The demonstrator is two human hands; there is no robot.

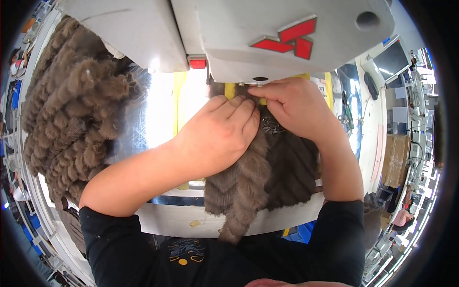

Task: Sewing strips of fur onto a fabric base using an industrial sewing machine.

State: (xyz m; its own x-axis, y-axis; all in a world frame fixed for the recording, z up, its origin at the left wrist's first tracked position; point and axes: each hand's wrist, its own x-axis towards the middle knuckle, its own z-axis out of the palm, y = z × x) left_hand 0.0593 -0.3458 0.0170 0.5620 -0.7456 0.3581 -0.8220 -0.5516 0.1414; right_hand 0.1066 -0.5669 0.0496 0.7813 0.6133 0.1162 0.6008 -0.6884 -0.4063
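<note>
A brown fur strip (251, 177) runs up from the front edge of the work table, with a wider, darker fur panel (294, 172) beside it. My left hand (210, 131) is closed on the fur, its fingers curled over it under the grey machine head (282, 48), which looks like a sewing machine. To the right, my right hand (296, 105) pinches the fur's far end just below the machine head. Its fingertips are partly hidden there. Small silvery bits (272, 126), too small to name, lie between my hands near the dark fur.
A large heap of brown fur (76, 110) covers the table's left side. Yellow tape (179, 95) marks the bright work surface. On the right are a monitor (392, 60), a black handheld object (371, 86) and a cardboard box (397, 160). Other people sit at the far left and right.
</note>
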